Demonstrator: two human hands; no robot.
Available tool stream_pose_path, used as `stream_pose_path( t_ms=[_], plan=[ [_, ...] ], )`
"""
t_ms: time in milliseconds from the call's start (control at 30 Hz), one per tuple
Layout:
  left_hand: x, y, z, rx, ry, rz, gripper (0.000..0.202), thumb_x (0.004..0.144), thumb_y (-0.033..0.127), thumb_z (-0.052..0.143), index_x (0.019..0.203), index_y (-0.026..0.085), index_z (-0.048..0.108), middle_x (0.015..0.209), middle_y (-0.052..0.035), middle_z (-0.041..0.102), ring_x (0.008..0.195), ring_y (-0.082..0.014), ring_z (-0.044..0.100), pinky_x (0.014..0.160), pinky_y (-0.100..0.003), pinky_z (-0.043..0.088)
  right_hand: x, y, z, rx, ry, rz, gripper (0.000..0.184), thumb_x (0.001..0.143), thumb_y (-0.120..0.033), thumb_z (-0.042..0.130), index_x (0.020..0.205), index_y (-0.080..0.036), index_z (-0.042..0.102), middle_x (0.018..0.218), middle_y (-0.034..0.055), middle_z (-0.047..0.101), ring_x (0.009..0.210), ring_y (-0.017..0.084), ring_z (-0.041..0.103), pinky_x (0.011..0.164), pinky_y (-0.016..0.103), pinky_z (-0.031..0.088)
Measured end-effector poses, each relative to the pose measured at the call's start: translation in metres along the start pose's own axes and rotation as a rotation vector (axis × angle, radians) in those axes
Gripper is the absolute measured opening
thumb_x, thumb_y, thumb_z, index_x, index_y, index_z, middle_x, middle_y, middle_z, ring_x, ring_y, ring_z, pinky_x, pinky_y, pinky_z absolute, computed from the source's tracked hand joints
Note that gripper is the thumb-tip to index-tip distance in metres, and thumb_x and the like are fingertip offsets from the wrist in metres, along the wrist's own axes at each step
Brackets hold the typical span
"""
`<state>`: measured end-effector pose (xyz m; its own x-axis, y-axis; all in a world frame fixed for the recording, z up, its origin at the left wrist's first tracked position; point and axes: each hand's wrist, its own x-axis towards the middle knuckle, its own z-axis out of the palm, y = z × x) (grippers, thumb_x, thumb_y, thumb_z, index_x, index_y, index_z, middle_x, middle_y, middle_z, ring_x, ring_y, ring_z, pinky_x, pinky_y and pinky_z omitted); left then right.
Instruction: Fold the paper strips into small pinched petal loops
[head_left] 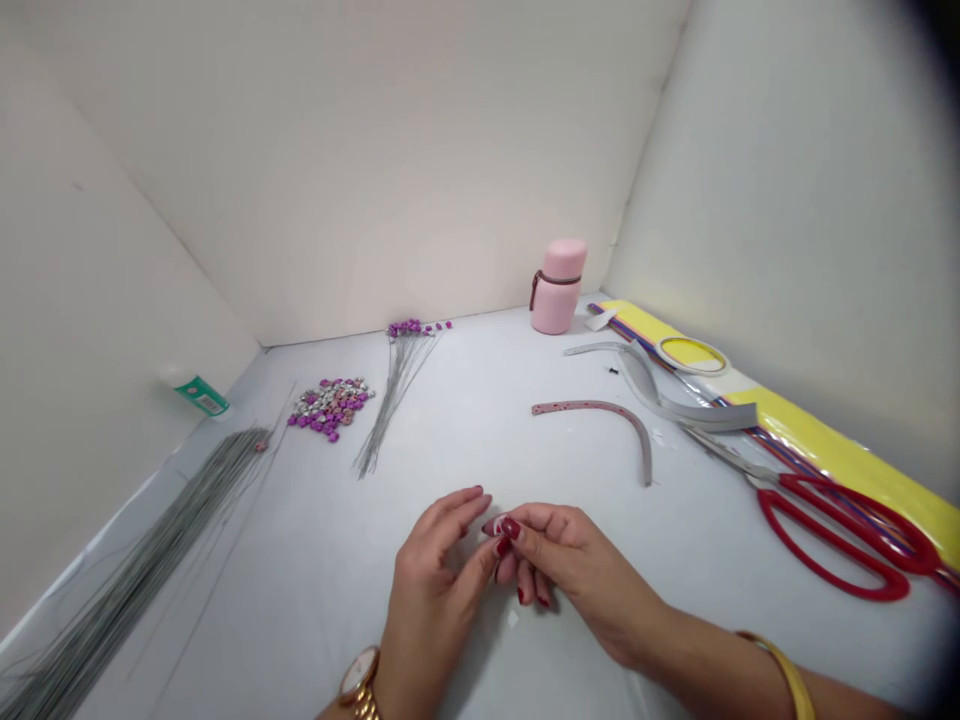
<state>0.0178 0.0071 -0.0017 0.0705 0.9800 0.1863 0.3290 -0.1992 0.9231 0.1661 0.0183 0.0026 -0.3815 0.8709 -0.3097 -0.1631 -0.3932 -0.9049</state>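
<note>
My left hand [439,570] and my right hand [570,560] meet at the fingertips above the white tabletop. Between them they pinch a small pale pink-and-white piece [496,526], too small to identify and partly hidden by my fingers. A tiny white scrap [512,618] lies just below my hands. Farther forward is a curved grey strip with pink specks [600,410]. A looser grey strip [664,385] lies to its right. Red-handled scissors [832,530] rest to the right of my right hand.
Along the left wall lies a long bundle of thin grey wires [150,540]. Ahead are a heap of purple and silver beads [330,407], beaded wire stems [401,390], a pink bottle [559,287], a tape roll [691,355], yellow sheets [825,440] and a green-labelled tube [201,395].
</note>
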Motion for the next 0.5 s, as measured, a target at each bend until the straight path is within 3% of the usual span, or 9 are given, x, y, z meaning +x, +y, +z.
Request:
stream_pose_path(
  t_ms=[133, 333, 500],
  plan=[
    [0.0040, -0.0004, 0.0009, -0.244, -0.057, -0.155, 0.011, 0.074, 0.020, 0.062, 0.080, 0.019, 0.071, 0.087, -0.0076, 0.068, 0.081, -0.0200, 0.061, 0.075, -0.030, 0.046, 0.0002, -0.0001, -0.0008, 0.004, 0.012, 0.018, 0.041, 0.071, -0.053, 0.057, 0.068, -0.012, 0.060, 0.060, 0.0027, 0.063, 0.045, 0.007, 0.050, 0.041, 0.018, 0.031],
    [0.0053, 0.0003, 0.0029, -0.477, -0.052, -0.383, 0.013, 0.075, 0.025, 0.061, 0.077, 0.015, 0.068, 0.061, -0.0028, 0.065, 0.061, -0.0152, 0.058, 0.064, -0.028, 0.045, -0.0013, 0.0002, 0.0007, -0.125, -0.004, -0.026, 0.038, 0.076, -0.050, 0.053, 0.068, -0.013, 0.061, 0.059, 0.0019, 0.061, 0.050, 0.009, 0.052, 0.047, 0.020, 0.037],
    [0.0040, -0.0015, 0.0035, -0.460, -0.020, -0.371, 0.014, 0.075, 0.025, 0.061, 0.078, 0.013, 0.066, 0.066, -0.0049, 0.066, 0.062, -0.0156, 0.058, 0.063, -0.029, 0.045, -0.0034, 0.0004, 0.0016, -0.253, -0.026, -0.086, 0.033, 0.080, -0.043, 0.051, 0.069, -0.014, 0.062, 0.060, 0.0017, 0.060, 0.053, 0.011, 0.053, 0.050, 0.021, 0.039]
  ],
)
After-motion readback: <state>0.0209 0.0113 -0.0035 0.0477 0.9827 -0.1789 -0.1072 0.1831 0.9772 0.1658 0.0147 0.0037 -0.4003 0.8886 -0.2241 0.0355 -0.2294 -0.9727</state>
